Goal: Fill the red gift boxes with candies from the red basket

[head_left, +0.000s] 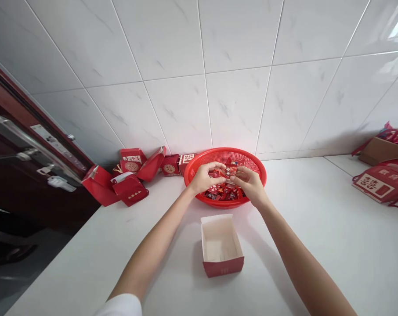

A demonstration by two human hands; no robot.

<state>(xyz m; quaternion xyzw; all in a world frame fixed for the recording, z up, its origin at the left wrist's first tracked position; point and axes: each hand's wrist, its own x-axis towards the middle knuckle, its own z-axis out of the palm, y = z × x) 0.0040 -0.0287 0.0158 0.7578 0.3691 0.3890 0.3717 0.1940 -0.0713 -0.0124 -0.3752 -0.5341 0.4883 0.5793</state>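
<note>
Both hands are over a red perforated basket (258, 182) filled with small wrapped candies (223, 192). My left hand (207, 177) is closed, thumb toward fingers, above the basket's left part; what is between its fingers is too small to make out. My right hand (250, 184) pinches a red candy packet (231, 170) over the basket's middle. Nearer to me, an open box (222, 250) with a white inside and a red outer side stands on the white counter (172, 272). Its inside shows nothing in it.
Several red boxes (132, 188) stand and lie at the back left by the tiled wall (179, 109). At the right are a red gift box (380, 184) and a brown carton (381, 150) with pink material. A dark door (17, 175) is at far left.
</note>
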